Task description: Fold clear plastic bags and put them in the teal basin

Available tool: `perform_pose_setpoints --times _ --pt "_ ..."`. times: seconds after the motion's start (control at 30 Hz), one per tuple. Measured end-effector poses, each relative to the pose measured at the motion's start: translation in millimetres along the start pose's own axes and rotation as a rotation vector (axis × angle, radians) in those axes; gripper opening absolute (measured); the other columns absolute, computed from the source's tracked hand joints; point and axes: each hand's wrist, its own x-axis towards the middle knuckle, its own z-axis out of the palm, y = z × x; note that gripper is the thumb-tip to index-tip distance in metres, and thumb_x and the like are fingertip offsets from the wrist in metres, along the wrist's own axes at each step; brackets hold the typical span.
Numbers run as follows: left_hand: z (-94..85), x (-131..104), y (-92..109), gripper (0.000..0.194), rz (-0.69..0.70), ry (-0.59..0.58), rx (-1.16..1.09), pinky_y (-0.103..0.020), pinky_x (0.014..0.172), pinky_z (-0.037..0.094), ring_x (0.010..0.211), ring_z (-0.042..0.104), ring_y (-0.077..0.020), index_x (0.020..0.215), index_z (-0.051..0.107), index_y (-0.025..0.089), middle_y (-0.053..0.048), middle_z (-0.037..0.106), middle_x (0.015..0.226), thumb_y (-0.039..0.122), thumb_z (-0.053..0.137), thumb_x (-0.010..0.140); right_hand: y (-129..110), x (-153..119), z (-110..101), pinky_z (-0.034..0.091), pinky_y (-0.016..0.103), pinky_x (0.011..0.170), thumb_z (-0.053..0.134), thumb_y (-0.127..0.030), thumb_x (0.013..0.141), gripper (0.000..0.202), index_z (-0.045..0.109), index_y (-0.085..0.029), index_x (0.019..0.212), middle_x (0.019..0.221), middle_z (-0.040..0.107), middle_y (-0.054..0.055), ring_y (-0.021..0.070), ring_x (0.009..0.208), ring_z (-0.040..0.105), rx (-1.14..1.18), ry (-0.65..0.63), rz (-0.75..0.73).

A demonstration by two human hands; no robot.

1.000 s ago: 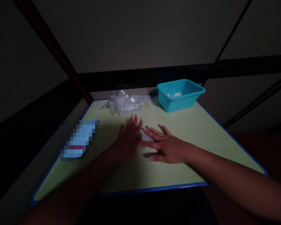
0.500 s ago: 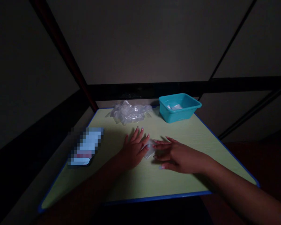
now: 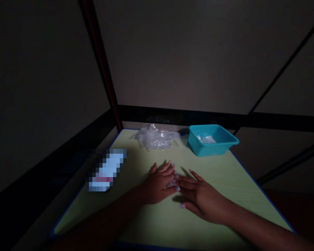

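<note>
My left hand (image 3: 159, 183) lies over a small clear plastic packet (image 3: 171, 182) on the table, its fingers stretched out. From the right, my right hand (image 3: 199, 193) reaches in with spread fingers, and its fingertips meet the packet's right side. Both hands' fingertips are close together there. Most of the packet is hidden under the fingers, so I cannot make out what is in it.
The pale green table (image 3: 146, 223) has a blue edge. Crumpled clear plastic bags (image 3: 157, 137) lie at the back. A turquoise basket (image 3: 208, 150) at the back right holds some clear packets (image 3: 207, 139). A blurred-out, lit phone-like device (image 3: 108, 170) lies at the left.
The view has tilted up and shifted, so everything sits lower and further right. My hands have drawn closer together, covering more of the packet.
</note>
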Motion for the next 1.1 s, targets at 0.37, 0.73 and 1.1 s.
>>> perform_pose_setpoints --times 0.37,0.73,1.1 --pt "2.4 12 -17 0.041 -0.215 0.380 -0.849 -0.034 0.071 0.049 0.073 0.065 -0.0239 0.075 0.070 0.013 -0.006 0.070 0.072 0.052 0.058 0.081 30 48 -36 0.051 0.038 0.085 0.060 -0.037 0.086 0.023 0.067 -0.020 0.101 0.104 0.069 0.009 0.0222 0.097 0.064 0.610 0.397 0.032" --pt "-13.3 21 -3 0.048 -0.264 0.686 -1.439 -0.045 0.089 0.051 0.084 0.070 -0.0297 0.084 0.068 0.012 -0.008 0.074 0.082 0.053 0.079 0.060 40 96 -21 0.038 0.025 0.057 0.078 -0.046 0.063 0.037 0.059 -0.015 0.067 0.062 0.058 -0.002 0.0098 0.055 0.049 1.191 0.473 0.306" --pt "-9.3 17 -16 0.063 -0.336 0.559 -1.073 -0.041 0.088 0.050 0.095 0.069 -0.0283 0.096 0.064 0.013 -0.013 0.074 0.094 0.070 0.060 0.071 62 83 -49 0.035 0.024 0.052 0.069 -0.054 0.071 0.039 0.054 -0.019 0.068 0.058 0.053 -0.003 0.0110 0.055 0.047 0.837 0.691 0.235"
